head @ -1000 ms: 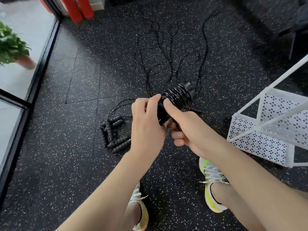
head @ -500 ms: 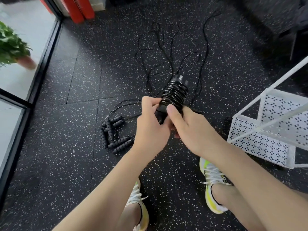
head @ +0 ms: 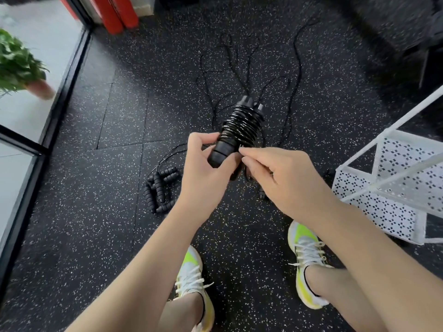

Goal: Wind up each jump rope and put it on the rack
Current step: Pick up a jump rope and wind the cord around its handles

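Observation:
I hold a black jump rope point(head: 241, 125) above the floor, its cord coiled many times around the two paired handles. My left hand point(head: 206, 171) grips the lower end of the handles. My right hand point(head: 275, 173) pinches the cord's loose end at the right side of the coil. Several more black handles point(head: 159, 188) lie bunched on the floor to the left, and loose black cords point(head: 242, 65) trail away across the floor behind the coil. The white perforated metal rack point(head: 393, 188) stands at the right.
The floor is black speckled rubber. A glass wall with a black frame point(head: 60, 97) runs along the left, a potted plant point(head: 19, 68) behind it. Red objects point(head: 115, 13) stand at the back. My feet in white and yellow shoes point(head: 306, 264) are below.
The wound bundle has swung from tilted right to more upright. My right hand has shifted from under the handles to pinching the cord at the coil's side.

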Motion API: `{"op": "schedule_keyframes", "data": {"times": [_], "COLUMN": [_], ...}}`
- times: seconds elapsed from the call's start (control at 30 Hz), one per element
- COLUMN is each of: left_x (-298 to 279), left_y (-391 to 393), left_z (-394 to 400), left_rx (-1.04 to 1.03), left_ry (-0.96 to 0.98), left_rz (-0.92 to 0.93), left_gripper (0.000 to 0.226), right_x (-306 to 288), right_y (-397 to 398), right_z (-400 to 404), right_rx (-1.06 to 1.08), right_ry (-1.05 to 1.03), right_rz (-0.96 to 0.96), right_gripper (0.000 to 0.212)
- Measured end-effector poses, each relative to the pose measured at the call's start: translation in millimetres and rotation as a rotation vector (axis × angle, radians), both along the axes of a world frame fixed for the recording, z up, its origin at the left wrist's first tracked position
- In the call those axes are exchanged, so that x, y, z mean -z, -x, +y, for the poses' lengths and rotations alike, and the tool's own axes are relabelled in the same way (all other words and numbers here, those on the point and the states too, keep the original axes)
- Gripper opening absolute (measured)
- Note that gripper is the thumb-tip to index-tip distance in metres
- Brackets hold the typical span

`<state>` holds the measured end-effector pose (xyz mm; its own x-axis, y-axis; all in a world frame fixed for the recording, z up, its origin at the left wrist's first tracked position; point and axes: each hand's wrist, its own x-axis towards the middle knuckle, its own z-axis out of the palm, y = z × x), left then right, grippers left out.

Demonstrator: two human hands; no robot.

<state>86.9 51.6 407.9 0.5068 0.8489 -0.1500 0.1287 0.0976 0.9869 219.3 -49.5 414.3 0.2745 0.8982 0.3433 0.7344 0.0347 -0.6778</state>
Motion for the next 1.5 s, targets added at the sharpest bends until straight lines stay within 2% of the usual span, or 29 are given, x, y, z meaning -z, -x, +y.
{"op": "schedule_keyframes", "data": {"times": [0.07, 0.23, 0.33, 0.47, 0.63, 0.73, 0.93, 1.13, 1.27, 1.4, 1.5], "left_x": [2, 0, 0, 3, 4, 5, 7, 10, 12, 14, 11], "left_y": [-1, 4, 4, 1, 0, 0, -4, -4, -4, -5, -4], "left_z": [-2, 7, 3, -1, -1, -3, -8, -7, -8, -12, -12], "left_rx": [0.009, -0.019, 0.051, 0.132, 0.135, 0.133, 0.087, 0.080, 0.096, 0.084, 0.087], "left_ry": [-0.006, 0.009, 0.000, -0.016, -0.030, -0.024, 0.012, -0.070, -0.073, -0.093, -0.074], "left_rz": [0.022, -0.012, 0.013, 0.022, 0.036, 0.044, 0.004, 0.072, 0.096, 0.138, 0.138], "left_gripper": [0.037, 0.038, 0.039, 0.039, 0.039, 0.040, 0.039, 0.039, 0.039, 0.038, 0.036], "right_x": [4, 5, 3, -2, -3, 1, 8, 4, 2, 3, 4], "right_y": [-1, -13, -16, -16, -15, -17, -19, -11, -6, -8, -14], "right_z": [2, -1, 0, 1, 0, 2, 2, 3, 3, 3, 4], "right_rx": [0.018, 0.017, 0.044, 0.129, 0.136, 0.114, 0.122, 0.216, 0.289, 0.236, 0.182], "right_ry": [-0.015, -0.053, -0.107, -0.131, -0.043, -0.080, -0.168, -0.068, 0.018, 0.096, 0.053], "right_rz": [0.003, -0.011, -0.055, -0.008, 0.082, 0.007, -0.094, 0.046, 0.023, 0.004, 0.121], "right_gripper": [0.025, 0.028, 0.022, 0.010, 0.019, 0.027, 0.020, 0.018, 0.016, 0.008, 0.014]}}
